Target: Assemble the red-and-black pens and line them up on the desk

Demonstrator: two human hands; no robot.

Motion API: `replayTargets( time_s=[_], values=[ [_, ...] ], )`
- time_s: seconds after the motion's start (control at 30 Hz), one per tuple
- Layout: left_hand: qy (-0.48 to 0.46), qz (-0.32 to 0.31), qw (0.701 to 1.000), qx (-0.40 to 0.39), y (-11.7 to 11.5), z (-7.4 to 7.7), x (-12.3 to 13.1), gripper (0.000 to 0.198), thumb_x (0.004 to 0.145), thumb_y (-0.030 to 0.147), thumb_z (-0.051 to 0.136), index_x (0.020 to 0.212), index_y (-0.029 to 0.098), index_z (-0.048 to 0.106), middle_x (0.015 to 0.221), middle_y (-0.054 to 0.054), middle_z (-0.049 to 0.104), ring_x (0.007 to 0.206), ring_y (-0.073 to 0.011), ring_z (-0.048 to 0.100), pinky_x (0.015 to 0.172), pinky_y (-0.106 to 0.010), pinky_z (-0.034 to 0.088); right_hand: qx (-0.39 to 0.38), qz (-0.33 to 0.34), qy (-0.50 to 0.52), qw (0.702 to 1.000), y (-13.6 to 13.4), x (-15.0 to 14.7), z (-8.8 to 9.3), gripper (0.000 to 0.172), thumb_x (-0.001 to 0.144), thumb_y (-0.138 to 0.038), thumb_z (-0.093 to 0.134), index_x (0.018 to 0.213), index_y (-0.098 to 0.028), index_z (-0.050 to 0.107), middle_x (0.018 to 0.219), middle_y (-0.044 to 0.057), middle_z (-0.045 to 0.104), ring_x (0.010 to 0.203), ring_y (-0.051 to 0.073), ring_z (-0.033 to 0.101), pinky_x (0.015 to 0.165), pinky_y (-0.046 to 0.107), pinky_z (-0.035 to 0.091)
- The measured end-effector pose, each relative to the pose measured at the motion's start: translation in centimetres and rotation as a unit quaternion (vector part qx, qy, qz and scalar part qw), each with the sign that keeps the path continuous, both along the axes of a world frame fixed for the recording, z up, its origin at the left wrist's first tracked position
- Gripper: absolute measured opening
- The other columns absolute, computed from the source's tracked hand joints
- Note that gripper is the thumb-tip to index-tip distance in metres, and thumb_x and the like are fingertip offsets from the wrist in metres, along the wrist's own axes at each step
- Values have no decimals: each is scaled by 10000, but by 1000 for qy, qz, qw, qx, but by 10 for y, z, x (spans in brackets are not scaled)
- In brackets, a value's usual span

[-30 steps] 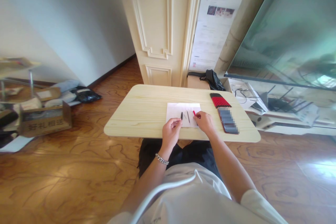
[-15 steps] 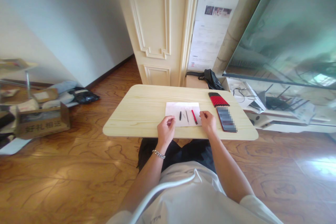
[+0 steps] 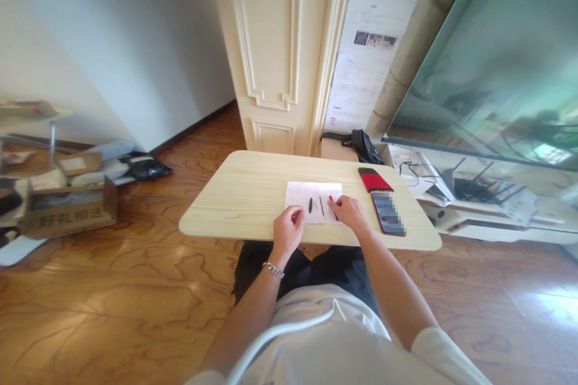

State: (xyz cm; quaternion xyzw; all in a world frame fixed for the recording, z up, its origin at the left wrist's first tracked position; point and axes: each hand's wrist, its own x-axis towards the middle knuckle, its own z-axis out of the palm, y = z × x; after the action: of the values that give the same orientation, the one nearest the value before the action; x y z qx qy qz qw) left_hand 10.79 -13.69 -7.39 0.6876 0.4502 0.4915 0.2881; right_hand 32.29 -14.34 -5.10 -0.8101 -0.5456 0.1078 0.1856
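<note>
At the pale pine tabletop [image 3: 235,192], head view: a white paper sheet [image 3: 313,194] lies near the front edge, bearing a small black sliver [image 3: 310,205] and a thin dark stick [image 3: 321,206], set apart and roughly parallel. The right hand [image 3: 351,213] rests at the sheet's right side, fingers lowered onto a red-tipped stick [image 3: 331,198] and mostly covering it; whether they grip it cannot be confirmed. The left hand [image 3: 288,231] sits at the sheet's lower edge, fingers curled together, any hold undeterminable. Fingertips working low keep the pieces separated. Right of the sheet lie a bundle of red-and-black pencils [image 3: 374,180] and a dark smartphone with pixelated screen [image 3: 388,213].
</note>
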Motion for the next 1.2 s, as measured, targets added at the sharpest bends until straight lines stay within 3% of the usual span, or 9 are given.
replayTargets(
  time_s=[0.17, 0.33, 0.5, 0.57, 0.63, 0.77, 0.93, 1.03, 1.2],
  values=[
    [1, -7, 1000, -1, 0, -1, 0, 167, 878, 316, 565, 924, 212, 687, 884, -41, 738, 788, -167, 693, 770, -286, 544, -15, -15, -32, 999, 6, -3, -6, 316, 848, -451, 546, 823, -179, 704, 881, 115, 721, 850, 225, 640, 671, 270, 370],
    [-13, -14, 1000, -8, -3, 2, 0, 181, 878, 326, 564, 931, 208, 690, 904, -57, 736, 807, -183, 693, 781, -307, 546, 65, -16, 68, 995, 3, 4, -4, 359, 840, -480, 540, 729, -174, 692, 729, 84, 693, 697, 195, 609, 594, 268, 353],
    [-67, -102, 992, -40, -19, 13, 10, 275, 877, 366, 579, 1078, 200, 667, 989, -79, 723, 874, -195, 691, 809, -317, 557, 195, 69, 285, 936, -17, -23, 4, 414, 808, -551, 568, 722, -160, 671, 624, 26, 632, 579, 149, 540, 544, 248, 380],
    [-106, -163, 979, -69, -25, 17, 18, 359, 874, 359, 590, 1193, 195, 615, 1006, -78, 721, 874, -191, 696, 803, -317, 570, 193, 113, 355, 908, -28, -41, 8, 395, 798, -546, 596, 784, -163, 692, 653, 21, 651, 599, 150, 558, 566, 246, 413],
    [-137, -181, 969, -92, -28, 17, 25, 397, 881, 363, 583, 1239, 193, 585, 1016, -80, 722, 876, -198, 701, 791, -326, 580, 177, 138, 379, 898, -36, -55, 13, 374, 803, -526, 605, 829, -170, 716, 712, 29, 684, 654, 164, 595, 608, 255, 445],
    [-133, -153, 973, -110, -22, 13, 29, 355, 896, 416, 554, 1162, 195, 635, 967, -77, 732, 851, -209, 705, 784, -335, 579, 157, 165, 344, 911, -37, -55, 17, 353, 846, -486, 561, 860, -184, 745, 776, 34, 715, 734, 183, 632, 688, 273, 467],
    [-163, -136, 968, -135, -11, 3, 28, 414, 899, 469, 532, 1162, 161, 616, 910, -79, 727, 783, -183, 705, 771, -319, 567, 199, 74, 213, 954, -16, -20, 11, 290, 859, -388, 539, 890, -184, 742, 847, 51, 729, 772, 198, 636, 722, 295, 455],
    [-150, -129, 972, -126, -9, 0, 27, 436, 897, 489, 524, 1165, 158, 614, 884, -77, 724, 728, -172, 691, 724, -302, 562, 141, 71, 112, 981, -7, -9, 3, 236, 841, -341, 564, 891, -207, 751, 883, 60, 736, 795, 208, 644, 738, 301, 441],
    [-102, -135, 979, -110, -10, 4, 24, 421, 906, 501, 502, 1155, 184, 623, 864, -58, 721, 674, -156, 666, 680, -271, 540, 92, 90, 22, 991, -1, -17, -7, 213, 837, -325, 578, 902, -209, 744, 871, 86, 726, 809, 214, 646, 721, 286, 423]
  ],
)
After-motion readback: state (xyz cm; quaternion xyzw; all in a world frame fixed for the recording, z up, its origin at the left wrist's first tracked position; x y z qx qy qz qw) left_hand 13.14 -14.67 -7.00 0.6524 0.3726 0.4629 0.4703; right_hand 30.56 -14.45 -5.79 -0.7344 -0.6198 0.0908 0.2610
